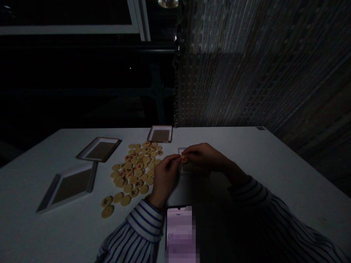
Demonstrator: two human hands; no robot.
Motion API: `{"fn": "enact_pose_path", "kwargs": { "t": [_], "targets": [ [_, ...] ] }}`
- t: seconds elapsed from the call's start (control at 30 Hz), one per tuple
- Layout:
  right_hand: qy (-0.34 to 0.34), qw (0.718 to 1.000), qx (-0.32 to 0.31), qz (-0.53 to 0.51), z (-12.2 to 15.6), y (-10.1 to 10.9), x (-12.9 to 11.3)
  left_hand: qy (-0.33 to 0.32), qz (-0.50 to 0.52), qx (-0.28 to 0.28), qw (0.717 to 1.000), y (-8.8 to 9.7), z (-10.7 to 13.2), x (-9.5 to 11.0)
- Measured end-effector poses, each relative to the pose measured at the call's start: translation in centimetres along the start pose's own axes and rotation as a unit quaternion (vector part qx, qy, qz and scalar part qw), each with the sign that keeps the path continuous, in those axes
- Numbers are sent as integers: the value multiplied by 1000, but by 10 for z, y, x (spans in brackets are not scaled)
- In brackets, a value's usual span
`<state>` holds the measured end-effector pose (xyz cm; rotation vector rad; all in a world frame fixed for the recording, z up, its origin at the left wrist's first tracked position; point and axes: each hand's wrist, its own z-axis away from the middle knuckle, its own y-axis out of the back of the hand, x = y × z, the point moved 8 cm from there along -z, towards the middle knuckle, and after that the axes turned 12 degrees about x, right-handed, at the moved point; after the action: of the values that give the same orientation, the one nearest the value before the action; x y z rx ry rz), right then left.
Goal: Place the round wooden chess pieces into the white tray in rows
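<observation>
Left hand (pixel 164 179) and right hand (pixel 205 157) meet fingertip to fingertip, both pinched narrow on one round game piece (pixel 184 159) with a red mark. I hold it just above the table (pixel 274 171), mid-scene. Just left of it is a loose pile of pieces (pixel 137 168), lying flat. Further left and far are three shallow trays (pixel 70 186). At the near edge a lit phone (pixel 181 233) lies between my striped sleeves. Light is dim.
</observation>
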<state>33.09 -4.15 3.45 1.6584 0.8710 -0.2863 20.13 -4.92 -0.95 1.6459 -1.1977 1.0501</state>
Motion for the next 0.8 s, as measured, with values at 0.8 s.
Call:
{"fn": "enact_pose_path", "kwargs": {
  "t": [0.8],
  "targets": [
    [91,987,-32,128,4,-6,-12,47,12,14,999,0,0,0]
  ]
}}
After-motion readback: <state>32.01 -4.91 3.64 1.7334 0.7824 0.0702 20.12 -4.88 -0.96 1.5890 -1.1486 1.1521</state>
